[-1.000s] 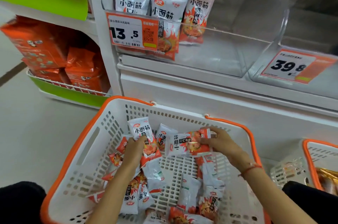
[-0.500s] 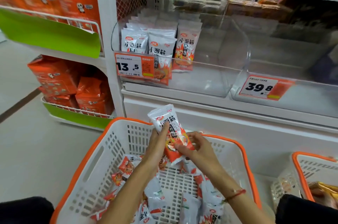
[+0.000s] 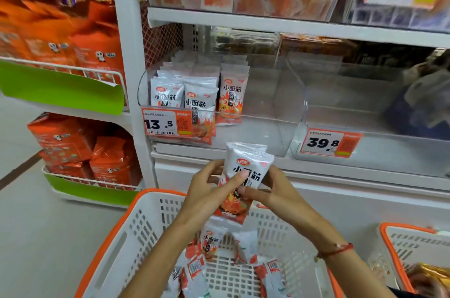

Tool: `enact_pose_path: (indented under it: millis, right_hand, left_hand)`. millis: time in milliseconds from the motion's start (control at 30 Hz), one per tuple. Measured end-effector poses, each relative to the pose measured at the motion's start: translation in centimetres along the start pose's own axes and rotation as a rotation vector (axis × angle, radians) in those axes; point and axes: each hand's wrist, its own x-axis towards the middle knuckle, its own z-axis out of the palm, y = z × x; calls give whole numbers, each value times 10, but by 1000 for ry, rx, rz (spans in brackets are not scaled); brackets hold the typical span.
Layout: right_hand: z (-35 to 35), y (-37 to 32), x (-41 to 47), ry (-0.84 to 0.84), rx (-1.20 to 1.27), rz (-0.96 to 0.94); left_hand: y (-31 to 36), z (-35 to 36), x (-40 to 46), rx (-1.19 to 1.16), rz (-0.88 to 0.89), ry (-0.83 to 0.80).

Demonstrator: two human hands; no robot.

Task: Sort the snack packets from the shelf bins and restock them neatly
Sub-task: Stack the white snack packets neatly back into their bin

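Both hands hold a small upright stack of white-and-red foil snack packets (image 3: 246, 176) above the white perforated plastic basket with orange rim (image 3: 136, 229); left hand (image 3: 207, 196) has fingers curled round the stack's left edge with the thumb across the front, right hand (image 3: 272, 194) has fingers pinched on its right side. More matching loose packets (image 3: 211, 244) lie jumbled on the basket floor. Ahead, on the white shelf, a clear plastic bin (image 3: 267, 112) with a 13.5 price tag (image 3: 166, 123) holds standing rows of identical packets (image 3: 199, 100) at its left end.
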Motion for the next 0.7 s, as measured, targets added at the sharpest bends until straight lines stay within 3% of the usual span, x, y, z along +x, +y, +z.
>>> enact_pose_path:
  millis: [167,267,333,433,500,700]
  right_hand:
    - [-16,-49,8,282,-51,-351]
    - [-27,-78,26,440,-135,-600]
    - [-34,-90,49,507,-231,-678]
    - [-44,-90,97,573,-437,-598]
    - [-51,-85,132,550,-545,-455]
    - [-44,-68,203,180,-411,-15]
  left_hand:
    - [43,-20,41,32,341,140]
    - [50,-45,86,524,556,370]
    - [49,-56,114,848,590,375]
    - [43,-61,136,1061,501,256]
    - [42,-62,141,1073,494,247]
    - [47,-58,140,1020,426,343]
